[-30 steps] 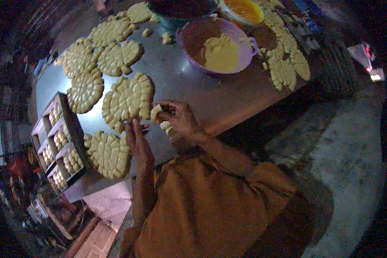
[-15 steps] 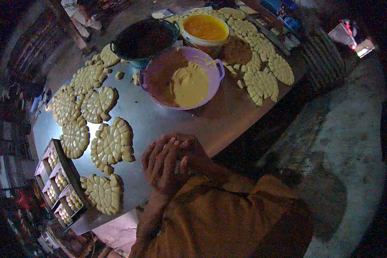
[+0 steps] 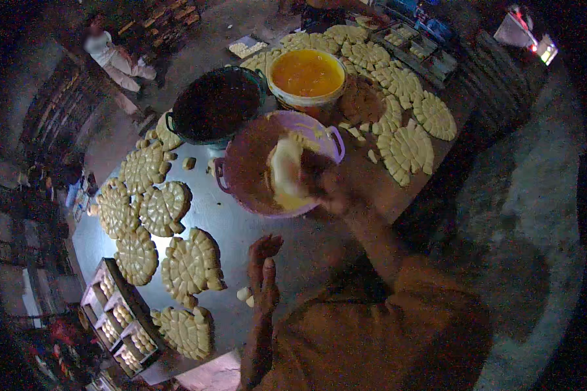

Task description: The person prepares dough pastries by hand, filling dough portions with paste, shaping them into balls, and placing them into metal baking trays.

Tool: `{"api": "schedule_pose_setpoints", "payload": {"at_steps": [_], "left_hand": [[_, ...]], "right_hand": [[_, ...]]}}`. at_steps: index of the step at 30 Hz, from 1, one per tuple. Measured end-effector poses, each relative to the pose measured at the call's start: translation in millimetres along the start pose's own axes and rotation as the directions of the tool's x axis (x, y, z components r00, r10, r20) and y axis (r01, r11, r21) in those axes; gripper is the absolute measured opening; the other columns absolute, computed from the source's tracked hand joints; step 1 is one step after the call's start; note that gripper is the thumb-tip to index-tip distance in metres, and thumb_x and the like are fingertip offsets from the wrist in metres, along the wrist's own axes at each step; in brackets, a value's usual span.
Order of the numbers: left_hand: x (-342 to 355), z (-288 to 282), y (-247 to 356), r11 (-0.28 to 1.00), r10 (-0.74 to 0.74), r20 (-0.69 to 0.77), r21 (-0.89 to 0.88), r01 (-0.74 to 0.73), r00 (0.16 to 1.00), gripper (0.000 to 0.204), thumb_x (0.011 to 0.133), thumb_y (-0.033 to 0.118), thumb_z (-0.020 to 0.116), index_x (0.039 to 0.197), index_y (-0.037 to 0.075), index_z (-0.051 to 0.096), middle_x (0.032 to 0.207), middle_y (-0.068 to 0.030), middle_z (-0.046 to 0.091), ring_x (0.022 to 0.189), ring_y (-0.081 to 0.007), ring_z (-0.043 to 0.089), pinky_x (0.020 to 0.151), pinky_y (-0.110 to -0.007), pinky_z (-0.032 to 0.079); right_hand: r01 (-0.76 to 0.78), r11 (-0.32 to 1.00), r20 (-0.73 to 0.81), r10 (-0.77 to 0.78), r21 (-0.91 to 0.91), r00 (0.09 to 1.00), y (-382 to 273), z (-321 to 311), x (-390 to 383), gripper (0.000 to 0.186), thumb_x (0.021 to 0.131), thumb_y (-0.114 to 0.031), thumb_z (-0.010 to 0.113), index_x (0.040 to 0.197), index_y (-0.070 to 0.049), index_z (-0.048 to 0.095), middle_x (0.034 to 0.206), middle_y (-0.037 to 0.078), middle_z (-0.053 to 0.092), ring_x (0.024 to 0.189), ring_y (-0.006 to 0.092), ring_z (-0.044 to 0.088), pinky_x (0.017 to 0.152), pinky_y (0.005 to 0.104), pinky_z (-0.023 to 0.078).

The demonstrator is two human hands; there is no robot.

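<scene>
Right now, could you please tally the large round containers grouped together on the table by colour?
Purple basin: 1
Dark green basin: 1
Whitish bucket with orange contents: 1
Total: 3

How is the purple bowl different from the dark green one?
The purple bowl holds pale yellow mush, while the dark green bowl looks dark inside. The purple bowl sits nearer the camera; the dark green bowl is farther back and left. The right hand is at the purple bowl; no hand is at the dark green bowl. Both are round.
</scene>
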State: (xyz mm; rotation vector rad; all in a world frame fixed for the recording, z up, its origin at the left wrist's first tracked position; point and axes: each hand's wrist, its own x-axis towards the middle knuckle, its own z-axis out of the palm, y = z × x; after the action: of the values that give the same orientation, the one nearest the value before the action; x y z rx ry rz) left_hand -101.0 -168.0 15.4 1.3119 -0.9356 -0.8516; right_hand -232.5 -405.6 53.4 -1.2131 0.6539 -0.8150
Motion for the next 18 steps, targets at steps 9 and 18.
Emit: {"api": "schedule_pose_setpoints", "payload": {"at_steps": [9,18], "left_hand": [[-32,-87,-23,0.957,-0.208,-0.367,0.115,0.267,0.907,0.025,0.096,0.021,0.056,0.096,-0.002,0.064,0.094,-0.0099,0.065,0.088,-0.019,0.06,0.087,-0.033,0.046],[-71,-111,-39,0.953,-0.259,-0.606,-0.034,0.301,0.752,0.029,0.094,0.027,0.059,0.102,0.0,0.063,0.099,-0.0113,0.066,0.092,-0.0207,0.061,0.089,-0.036,0.047]], "right_hand": [[-0.289,0.664,-0.202,0.206,-0.69,0.957,8,-173,326,0.026,0.082,-0.013,0.067,0.107,-0.006,0.067,0.087,0.009,0.068,0.063,0.0205,0.062,0.057,0.0387,0.051],[-0.361,0.635,-0.113,0.397,-0.682,0.911,35,-77,370,0.023,0.084,-0.004,0.063,0.107,-0.006,0.066,0.089,0.003,0.063,0.069,0.0134,0.057,0.056,0.0287,0.049]]}}
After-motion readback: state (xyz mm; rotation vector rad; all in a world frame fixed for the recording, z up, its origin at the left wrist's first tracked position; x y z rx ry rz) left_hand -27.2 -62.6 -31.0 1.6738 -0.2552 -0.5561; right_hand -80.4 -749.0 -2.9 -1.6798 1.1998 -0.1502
